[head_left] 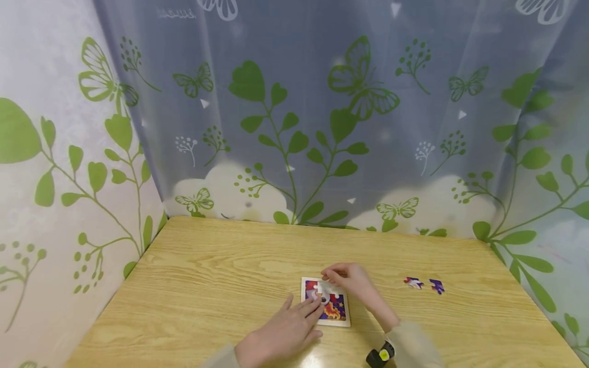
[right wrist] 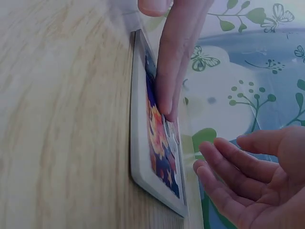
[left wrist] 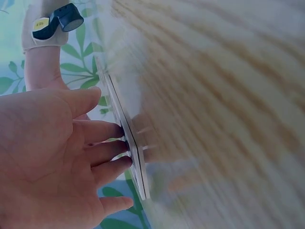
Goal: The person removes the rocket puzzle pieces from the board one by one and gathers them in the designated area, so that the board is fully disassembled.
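Observation:
A small picture puzzle [head_left: 334,310] in a pale frame lies on the wooden table. Its picture has orange flame shapes on purple, and a bare pale area [head_left: 329,288] shows at its upper right. My left hand [head_left: 287,327] rests its outstretched fingertips on the puzzle's left part, as the left wrist view also shows against the frame edge [left wrist: 128,129]. Over the puzzle's upper right corner hovers my right hand [head_left: 352,282], fingers loosely bent. In the right wrist view nothing shows between the right hand's fingers [right wrist: 228,164], which stand apart from the puzzle.
Two loose puzzle pieces lie on the table to the right: a red, white and purple one [head_left: 414,282] and a purple one [head_left: 436,286]. A curtain [head_left: 294,128] with leaves and butterflies hangs behind the table [head_left: 207,276]. The right wrist wears a black camera [head_left: 381,354].

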`<state>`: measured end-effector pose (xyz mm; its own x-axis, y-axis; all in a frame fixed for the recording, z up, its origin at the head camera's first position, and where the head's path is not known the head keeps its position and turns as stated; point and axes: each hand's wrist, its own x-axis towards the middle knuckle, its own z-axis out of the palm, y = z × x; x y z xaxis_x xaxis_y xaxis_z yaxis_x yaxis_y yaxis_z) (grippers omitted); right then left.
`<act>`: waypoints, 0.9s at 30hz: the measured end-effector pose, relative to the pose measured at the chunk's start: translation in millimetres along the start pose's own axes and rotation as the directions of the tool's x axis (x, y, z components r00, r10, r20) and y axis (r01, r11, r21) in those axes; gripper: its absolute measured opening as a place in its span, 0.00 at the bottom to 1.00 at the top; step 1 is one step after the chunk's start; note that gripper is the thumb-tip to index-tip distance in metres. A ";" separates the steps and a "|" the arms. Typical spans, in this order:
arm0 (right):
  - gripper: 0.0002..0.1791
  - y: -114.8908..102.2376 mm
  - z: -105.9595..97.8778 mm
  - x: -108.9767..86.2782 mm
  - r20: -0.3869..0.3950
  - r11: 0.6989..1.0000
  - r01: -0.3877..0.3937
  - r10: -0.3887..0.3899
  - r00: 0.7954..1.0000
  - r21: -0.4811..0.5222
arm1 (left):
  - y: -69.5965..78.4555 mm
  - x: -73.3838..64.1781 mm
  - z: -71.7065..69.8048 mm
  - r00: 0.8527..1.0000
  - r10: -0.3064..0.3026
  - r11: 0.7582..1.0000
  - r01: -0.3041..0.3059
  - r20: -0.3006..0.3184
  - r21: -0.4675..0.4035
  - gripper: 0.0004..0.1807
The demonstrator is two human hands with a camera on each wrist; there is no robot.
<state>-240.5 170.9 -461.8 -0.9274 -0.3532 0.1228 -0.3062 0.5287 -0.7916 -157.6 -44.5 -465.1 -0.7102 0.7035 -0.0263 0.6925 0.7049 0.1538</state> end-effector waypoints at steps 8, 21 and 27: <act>0.15 -5.3 7.8 -1.2 0.018 0.995 -0.036 0.038 0.999 -0.098 | 1.4 1.9 2.8 1.000 0.019 1.000 -0.019 0.001 0.016 0.33; 0.15 -2.2 13.0 0.2 0.071 0.994 -0.034 0.041 0.997 -0.101 | 1.0 2.0 3.7 0.999 0.032 0.998 -0.031 -0.017 0.063 0.33; 0.18 0.9 13.8 0.9 0.068 0.997 -0.067 0.069 0.995 -0.031 | 1.3 2.1 4.2 1.000 0.024 0.998 -0.023 -0.015 0.060 0.33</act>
<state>-238.6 160.4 -470.7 -0.9295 -0.3679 0.0266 -0.2499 0.5751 -0.7790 -157.6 -41.7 -469.1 -0.6955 0.7185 -0.0081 0.7148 0.6929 0.0946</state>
